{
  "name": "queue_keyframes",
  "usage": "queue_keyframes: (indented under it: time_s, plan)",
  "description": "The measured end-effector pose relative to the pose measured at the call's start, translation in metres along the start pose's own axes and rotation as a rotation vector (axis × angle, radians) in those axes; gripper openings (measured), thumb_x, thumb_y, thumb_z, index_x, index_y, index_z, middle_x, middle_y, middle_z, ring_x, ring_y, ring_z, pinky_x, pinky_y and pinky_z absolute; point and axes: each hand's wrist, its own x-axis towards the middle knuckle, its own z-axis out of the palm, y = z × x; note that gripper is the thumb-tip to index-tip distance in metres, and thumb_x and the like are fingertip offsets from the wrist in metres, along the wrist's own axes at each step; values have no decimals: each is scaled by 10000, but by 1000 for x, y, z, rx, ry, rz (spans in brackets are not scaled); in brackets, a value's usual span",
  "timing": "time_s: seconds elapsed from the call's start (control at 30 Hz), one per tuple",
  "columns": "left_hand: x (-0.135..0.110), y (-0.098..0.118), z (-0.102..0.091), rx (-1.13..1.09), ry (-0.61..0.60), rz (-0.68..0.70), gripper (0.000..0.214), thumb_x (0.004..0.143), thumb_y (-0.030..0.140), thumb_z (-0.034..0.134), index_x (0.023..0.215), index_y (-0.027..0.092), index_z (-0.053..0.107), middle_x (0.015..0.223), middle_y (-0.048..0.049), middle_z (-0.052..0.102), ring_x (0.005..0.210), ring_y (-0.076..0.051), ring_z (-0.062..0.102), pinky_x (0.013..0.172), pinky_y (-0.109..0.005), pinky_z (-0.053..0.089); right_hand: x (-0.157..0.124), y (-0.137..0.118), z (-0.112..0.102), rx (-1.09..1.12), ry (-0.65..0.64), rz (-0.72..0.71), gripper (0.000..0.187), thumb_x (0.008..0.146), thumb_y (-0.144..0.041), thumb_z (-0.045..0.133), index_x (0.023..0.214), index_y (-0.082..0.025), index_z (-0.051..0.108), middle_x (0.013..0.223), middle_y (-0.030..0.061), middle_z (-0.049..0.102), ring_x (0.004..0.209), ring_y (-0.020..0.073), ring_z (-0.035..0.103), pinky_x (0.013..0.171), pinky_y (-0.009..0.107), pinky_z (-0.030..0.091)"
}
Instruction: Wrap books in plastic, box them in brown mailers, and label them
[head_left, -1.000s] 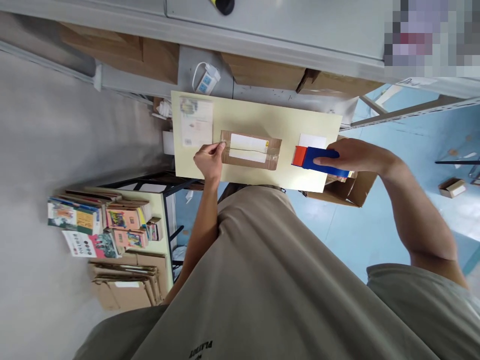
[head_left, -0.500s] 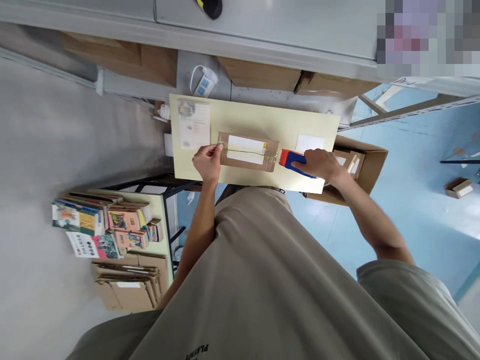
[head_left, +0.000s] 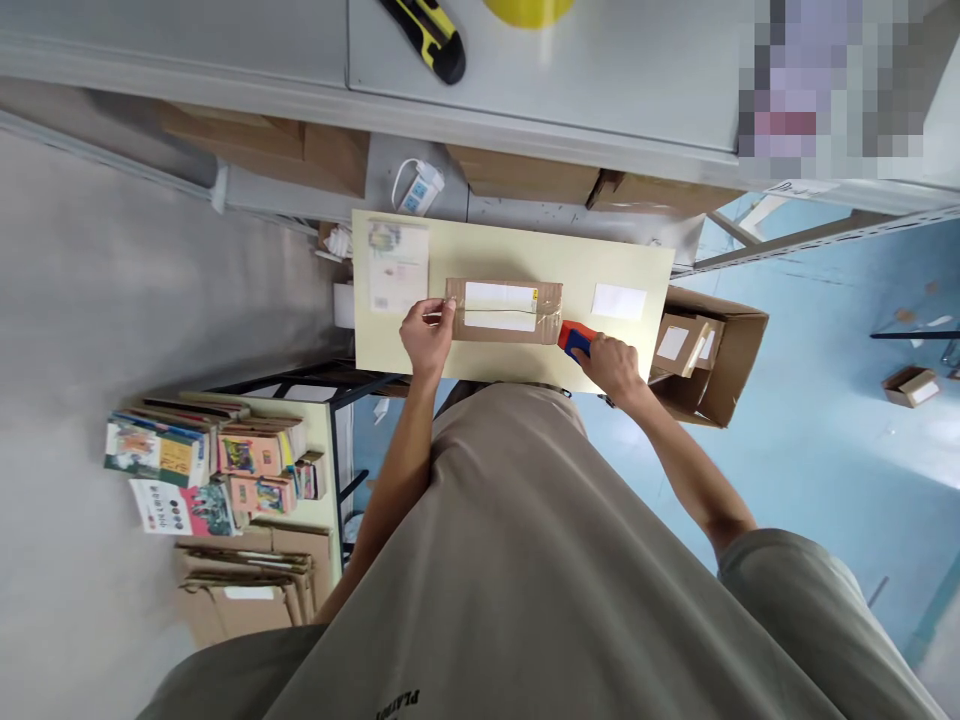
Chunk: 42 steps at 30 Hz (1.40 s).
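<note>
A flat brown cardboard parcel [head_left: 504,310] with a white label lies on a pale yellow table [head_left: 525,255]. My left hand [head_left: 427,335] is closed, pinching the parcel's left end where clear tape runs. My right hand [head_left: 613,365] is wrapped round a blue and red tape dispenser [head_left: 574,338], whose red end touches the parcel's right end near the table's front edge.
A printed sheet [head_left: 397,267] and a white label [head_left: 619,300] lie on the table. An open carton [head_left: 712,350] with small parcels stands to the right. Books [head_left: 202,460] and flattened cartons sit lower left. A yellow-black knife [head_left: 427,35] lies on the grey shelf.
My right hand has brought the tape dispenser leftward from the table's right end to the parcel's right end. My left hand has stayed pinching the parcel's left end.
</note>
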Motion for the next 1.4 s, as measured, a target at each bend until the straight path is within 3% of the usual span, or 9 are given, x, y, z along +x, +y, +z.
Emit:
queue_keyframes:
  time_s: [0.2, 0.37, 0.47, 0.67, 0.87, 1.0, 1.13, 1.23, 1.4]
  plan:
    - [0, 25, -9, -37, 60, 123, 265, 1102, 454, 781, 1274, 255, 749, 1397, -133, 789, 1126, -237, 807, 997, -355, 671, -36, 21, -30, 143, 152, 91, 605, 1219, -568, 406, 1398, -67, 693, 1198, 328, 853, 1083, 440, 825, 794, 417, 488]
    - [-27, 108, -2, -183, -193, 591, 258, 1180, 448, 661, 1359, 282, 746, 1356, -109, 812, 1148, -248, 821, 1048, -407, 700, -62, 22, -82, 261, 371, 103, 613, 1208, -624, 385, 1454, -127, 645, 1180, 295, 856, 1061, 469, 819, 811, 434, 501]
    - [-42, 169, 16, -234, -331, 883, 330, 1222, 438, 591, 1487, 297, 729, 1479, -125, 797, 1366, -279, 787, 1143, -444, 692, -66, 14, -121, 300, 538, 77, 595, 1191, -566, 394, 1529, -115, 586, 1233, 306, 842, 1096, 487, 800, 859, 472, 535]
    - [-6, 255, 75, -289, -421, 1133, 545, 1251, 337, 494, 1792, 358, 548, 1886, -88, 541, 1770, -309, 519, 1479, -561, 454, -38, 6, -203, 236, 781, 4, 648, 1200, -533, 389, 1667, -92, 479, 1319, 324, 791, 1203, 502, 757, 967, 534, 559]
    - [36, 286, 109, -310, -461, 1112, 637, 1185, 197, 503, 1807, 324, 555, 1848, -75, 606, 1741, -295, 569, 1487, -543, 472, 14, -3, -249, 103, 854, 4, 651, 1184, -492, 414, 1648, -54, 544, 1350, 333, 768, 1328, 505, 710, 1126, 614, 503]
    - [20, 271, 88, -273, -497, 1064, 644, 1121, 139, 539, 1742, 281, 638, 1781, -97, 678, 1622, -295, 693, 1426, -505, 550, 39, -10, -252, 143, 908, -5, 687, 1137, -395, 457, 1708, -19, 533, 1470, 365, 718, 1447, 516, 632, 1227, 703, 444]
    - [10, 207, 44, -232, -495, 908, 581, 1106, 181, 601, 1671, 270, 702, 1685, -131, 755, 1430, -292, 813, 1304, -502, 649, 28, -12, -226, 240, 1015, -8, 789, 1132, -387, 481, 1848, -65, 397, 1687, 385, 577, 1584, 542, 525, 1267, 748, 433]
    - [17, 128, 7, -202, -365, 660, 460, 1107, 275, 668, 1557, 267, 764, 1574, -137, 818, 1410, -289, 822, 1258, -488, 670, 10, -14, -169, 272, 962, -1, 779, 1191, -460, 380, 1897, -133, 335, 1802, 355, 486, 1655, 536, 487, 1238, 700, 495]
    - [16, 6, -27, -122, -159, 168, 343, 1078, 485, 763, 1289, 217, 807, 1339, -187, 877, 1330, -347, 852, 1122, -476, 709, 6, -34, -33, 455, 524, -51, 716, 1250, -486, 253, 1812, -74, 420, 1698, 373, 638, 1508, 413, 698, 1150, 486, 595]
